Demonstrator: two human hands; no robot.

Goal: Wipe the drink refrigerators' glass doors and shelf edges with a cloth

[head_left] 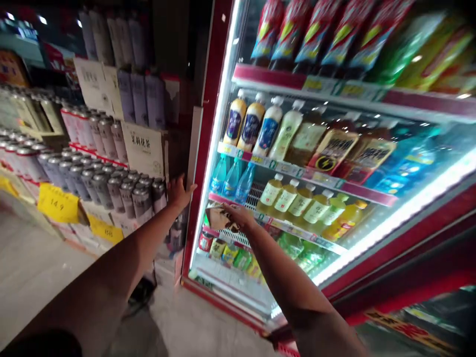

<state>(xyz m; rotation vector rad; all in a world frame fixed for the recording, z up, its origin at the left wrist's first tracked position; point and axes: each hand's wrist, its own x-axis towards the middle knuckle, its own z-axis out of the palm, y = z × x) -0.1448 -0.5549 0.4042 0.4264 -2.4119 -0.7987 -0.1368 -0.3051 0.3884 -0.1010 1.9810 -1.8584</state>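
My right hand [241, 217] is closed on a beige cloth [219, 218] with dark brown patches. It reaches into the lit drinks fridge, at the left end of a shelf edge, just below blue bottles [232, 179]. Beside the fridge's left side, my left hand [180, 192] is held out with its thumb stretched towards the red frame [206, 148]. Its fingers are apart, and I see nothing in them. Whether it touches the pale side panel [194, 144] is hard to tell. Dark cans [159, 194] stand close to its left.
Bottles fill several fridge shelves, including yellow tea bottles [290, 196] right of the cloth and cola-coloured bottles [316, 29] above. Stacked cans and cartons [143, 148] line the left, with yellow price signs [57, 202] in front. Grey floor [178, 322] lies below.
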